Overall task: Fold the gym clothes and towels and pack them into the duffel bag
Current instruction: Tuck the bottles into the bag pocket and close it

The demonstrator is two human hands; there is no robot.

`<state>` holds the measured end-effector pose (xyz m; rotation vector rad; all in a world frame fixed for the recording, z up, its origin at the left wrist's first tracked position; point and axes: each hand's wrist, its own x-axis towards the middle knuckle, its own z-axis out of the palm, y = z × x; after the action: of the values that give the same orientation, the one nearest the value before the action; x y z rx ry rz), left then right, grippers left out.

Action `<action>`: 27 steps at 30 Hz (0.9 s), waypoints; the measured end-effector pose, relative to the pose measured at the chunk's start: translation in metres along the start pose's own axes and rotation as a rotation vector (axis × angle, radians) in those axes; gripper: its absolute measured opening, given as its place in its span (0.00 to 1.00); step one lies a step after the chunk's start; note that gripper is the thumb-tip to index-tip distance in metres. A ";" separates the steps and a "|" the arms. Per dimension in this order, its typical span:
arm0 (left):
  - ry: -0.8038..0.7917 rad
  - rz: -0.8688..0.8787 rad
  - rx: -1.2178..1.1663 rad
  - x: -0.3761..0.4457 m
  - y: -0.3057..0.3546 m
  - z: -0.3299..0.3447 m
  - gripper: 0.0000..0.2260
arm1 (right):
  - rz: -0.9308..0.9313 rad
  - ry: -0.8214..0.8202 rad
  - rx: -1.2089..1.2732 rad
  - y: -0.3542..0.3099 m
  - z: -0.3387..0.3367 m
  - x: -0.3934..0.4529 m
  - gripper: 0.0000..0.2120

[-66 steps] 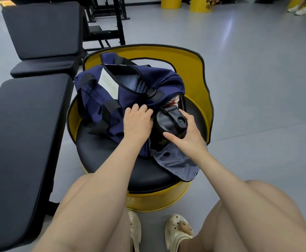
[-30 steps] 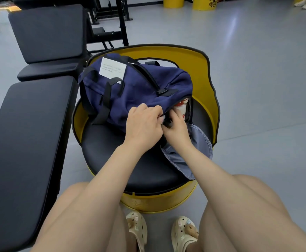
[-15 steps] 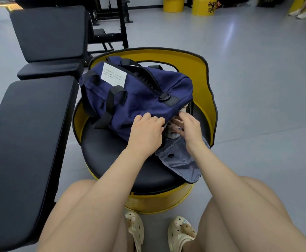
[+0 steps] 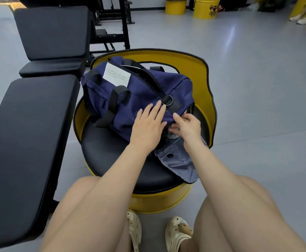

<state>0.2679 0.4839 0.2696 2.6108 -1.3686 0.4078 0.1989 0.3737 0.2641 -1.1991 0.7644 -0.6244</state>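
- Since 0.5 s ago: left hand [image 4: 149,127] has flattened out and slid up the side of the duffel bag [image 4: 139,95]; before, its fingers were bent over the bag's near edge. Right hand [image 4: 188,129] remains at the end opening. The black bottle top seen 2.2 s ago no longer shows.
- Duffel bag: navy, black straps, lying on the black cushion of a yellow drum seat [image 4: 199,70], leaning toward the seat's yellow backrest. Top zipper looks closed along most of its length.
- White label [image 4: 117,76] with small print on the bag's upper side; text not legible.
- Left hand: palm down, fingers straight and spread, pressing on the navy fabric just beside the black strap ring [image 4: 168,101]. Holds nothing.
- Right hand: thumb up on the bag's end edge, fingers curled into the end pocket; they seem to grip the fabric edge there, though what lies under them is partly hidden.
- Grey flap [image 4: 178,164] of the end pocket hangs open over the cushion's front right edge, one dark snap visible on it.
- A pale object shows in the pocket mouth between the two hands; identity cannot be told.
- Black padded bench [image 4: 26,135] at left, touching nothing of the bag.
- Person's bare knees and cream clogs [image 4: 179,231] at bottom.
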 end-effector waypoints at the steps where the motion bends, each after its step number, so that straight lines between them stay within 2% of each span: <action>1: -0.022 -0.020 -0.013 0.000 0.000 0.003 0.24 | -0.023 0.011 -0.047 0.001 0.001 0.001 0.06; 4: -0.015 -0.029 -0.022 -0.002 0.001 0.006 0.24 | -0.203 0.094 -0.295 0.003 0.002 -0.001 0.12; 6: -0.034 -0.031 -0.038 -0.004 0.001 0.007 0.24 | -0.313 0.134 -0.367 0.005 0.003 -0.005 0.17; 13: -0.150 -0.052 -0.063 -0.017 0.006 -0.001 0.25 | -0.416 0.147 -0.597 -0.007 -0.002 -0.020 0.32; 17: -0.213 -0.001 -0.013 -0.020 -0.003 -0.019 0.25 | -0.522 0.006 -0.801 -0.024 -0.002 -0.032 0.31; 21: -0.192 -0.012 -0.002 -0.022 -0.006 -0.044 0.23 | -0.588 -0.178 -0.914 -0.047 0.009 -0.042 0.28; 27: -0.081 -0.153 -0.018 -0.013 -0.034 -0.089 0.22 | -0.642 -0.254 -0.927 -0.091 0.034 -0.047 0.27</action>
<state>0.2744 0.5377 0.3494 2.7204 -1.1785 0.2691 0.1946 0.4065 0.3673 -2.3805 0.4281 -0.6228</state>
